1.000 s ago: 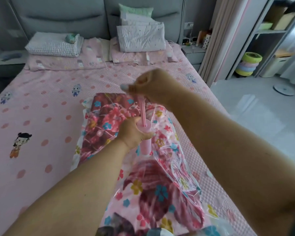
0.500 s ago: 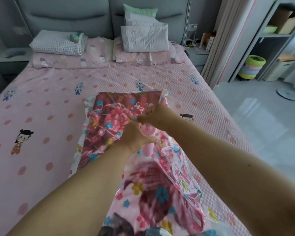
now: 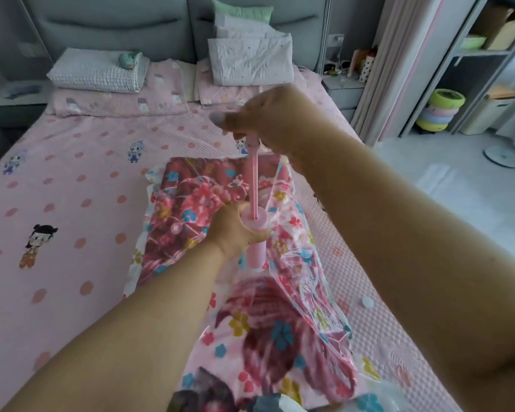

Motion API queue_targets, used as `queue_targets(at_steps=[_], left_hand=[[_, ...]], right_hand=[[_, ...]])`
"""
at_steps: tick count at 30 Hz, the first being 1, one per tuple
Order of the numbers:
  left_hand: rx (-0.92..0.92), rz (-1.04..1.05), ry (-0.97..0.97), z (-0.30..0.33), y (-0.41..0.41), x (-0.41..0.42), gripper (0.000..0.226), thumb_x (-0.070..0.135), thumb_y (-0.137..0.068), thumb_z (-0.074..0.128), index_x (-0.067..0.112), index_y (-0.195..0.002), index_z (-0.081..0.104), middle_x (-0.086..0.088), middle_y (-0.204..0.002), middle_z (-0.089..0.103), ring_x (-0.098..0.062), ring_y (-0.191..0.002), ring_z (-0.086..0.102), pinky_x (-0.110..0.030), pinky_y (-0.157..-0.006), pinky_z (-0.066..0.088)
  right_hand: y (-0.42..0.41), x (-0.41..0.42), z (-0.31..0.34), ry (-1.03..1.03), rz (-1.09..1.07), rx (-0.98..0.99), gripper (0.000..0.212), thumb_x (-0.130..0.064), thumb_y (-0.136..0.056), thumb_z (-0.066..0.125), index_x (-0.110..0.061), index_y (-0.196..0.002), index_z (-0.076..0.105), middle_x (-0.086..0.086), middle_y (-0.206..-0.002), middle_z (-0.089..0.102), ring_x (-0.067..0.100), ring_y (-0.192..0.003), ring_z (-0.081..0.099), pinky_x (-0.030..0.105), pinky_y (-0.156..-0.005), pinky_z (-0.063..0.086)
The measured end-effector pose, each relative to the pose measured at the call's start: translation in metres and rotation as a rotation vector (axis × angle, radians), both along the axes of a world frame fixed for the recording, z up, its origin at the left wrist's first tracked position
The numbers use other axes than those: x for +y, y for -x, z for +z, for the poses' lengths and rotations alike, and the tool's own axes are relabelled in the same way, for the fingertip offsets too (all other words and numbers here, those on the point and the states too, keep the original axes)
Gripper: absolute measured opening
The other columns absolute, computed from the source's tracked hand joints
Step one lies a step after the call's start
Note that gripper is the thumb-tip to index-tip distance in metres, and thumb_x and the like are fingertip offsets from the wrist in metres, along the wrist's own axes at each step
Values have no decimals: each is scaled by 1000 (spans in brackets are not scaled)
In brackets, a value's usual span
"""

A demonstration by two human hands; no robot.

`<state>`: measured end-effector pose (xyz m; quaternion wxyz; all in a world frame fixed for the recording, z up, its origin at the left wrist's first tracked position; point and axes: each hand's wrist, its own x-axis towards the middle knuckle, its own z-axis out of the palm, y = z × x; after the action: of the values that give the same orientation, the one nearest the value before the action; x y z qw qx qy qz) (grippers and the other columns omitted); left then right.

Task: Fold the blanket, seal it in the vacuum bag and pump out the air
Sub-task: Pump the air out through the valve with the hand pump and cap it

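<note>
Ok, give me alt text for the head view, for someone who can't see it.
A person works a pink hand pump standing on a clear vacuum bag that holds a floral blanket on a pink bed. The left hand grips the pump's barrel while the right hand holds the handle with the rod pulled up. Pillows lie by the grey headboard.

No words to read here.
There are no letters, numbers, brand names or signs clear enough to read on anything in the room. The pink bed sheet (image 3: 72, 179) has only little cartoon children and dots on it, and the blanket (image 3: 191, 209) in the clear bag has only flowers.
</note>
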<state>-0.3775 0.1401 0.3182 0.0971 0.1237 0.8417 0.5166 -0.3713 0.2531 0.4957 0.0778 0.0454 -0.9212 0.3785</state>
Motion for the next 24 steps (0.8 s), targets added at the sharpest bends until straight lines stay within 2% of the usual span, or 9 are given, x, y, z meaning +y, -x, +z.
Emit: queue_targets(at_steps=[2,4,6,9,12,15,18,21,24], left_hand=[[14,-5,10,2,0,2,38,21,-61,90,31,-85,62,14,-86,66,-6,-79,63,-22,-69,54],[35,-15,29,1,0,1,35,22,-60,90,29,-80,62,13,-80,66,-2,-72,62,-15,-61,50],[45,-29,51,-1,-1,0,32,24,-60,90,23,-81,65,9,-79,69,-6,-70,65,-14,-60,51],[19,5,8,-1,-2,-3,36,23,-60,90,32,-78,60,15,-81,65,2,-70,61,-8,-56,46],[-12,-1,-24,-2,-1,-2,39,22,-61,90,35,-83,60,17,-87,64,1,-78,62,-13,-63,50],[33,-5,4,-2,-2,-2,40,23,-60,90,29,-88,63,13,-86,66,-4,-76,63,-12,-63,49],[45,-9,8,-1,-4,-1,38,20,-60,90,24,-88,64,9,-84,68,-6,-73,65,-8,-58,46],[9,17,-9,0,-2,-3,38,22,-60,90,34,-77,59,17,-80,63,4,-68,59,-4,-52,43],[-4,9,-15,2,-2,-1,37,21,-61,90,32,-80,60,15,-82,65,2,-70,60,-8,-54,45]], right_hand=[[7,6,5,22,13,36,35,-53,-79,66,-22,-63,72,-11,-44,56,-2,-36,46,10,-34,34],[-5,-3,-39,-230,44,-76,34,-41,-94,52,-11,-98,68,-4,-70,62,8,-56,55,18,-49,43],[-16,-6,-73,-378,89,-218,31,-35,-93,56,-6,-102,62,10,-93,66,17,-73,57,29,-67,49],[-13,-11,-41,-97,-8,-166,22,-34,-92,59,-16,-100,65,3,-65,58,13,-60,54,26,-53,46],[2,-4,-4,167,25,-45,11,-44,-78,69,-36,-71,72,-8,-43,55,2,-36,48,11,-34,34],[-12,-10,-48,-17,-71,-189,27,-29,-87,65,-22,-113,62,-3,-60,48,14,-59,50,27,-49,40],[-22,-6,-76,-20,-63,-331,30,-34,-82,71,-5,-83,65,1,-66,53,14,-62,48,28,-59,42],[-4,-8,-28,158,-152,-107,34,-41,-75,74,-15,-57,63,-6,-52,57,5,-46,50,16,-42,39],[1,-7,-14,154,-28,-36,37,-49,-86,57,-17,-77,73,-4,-57,64,3,-52,58,15,-41,42]])
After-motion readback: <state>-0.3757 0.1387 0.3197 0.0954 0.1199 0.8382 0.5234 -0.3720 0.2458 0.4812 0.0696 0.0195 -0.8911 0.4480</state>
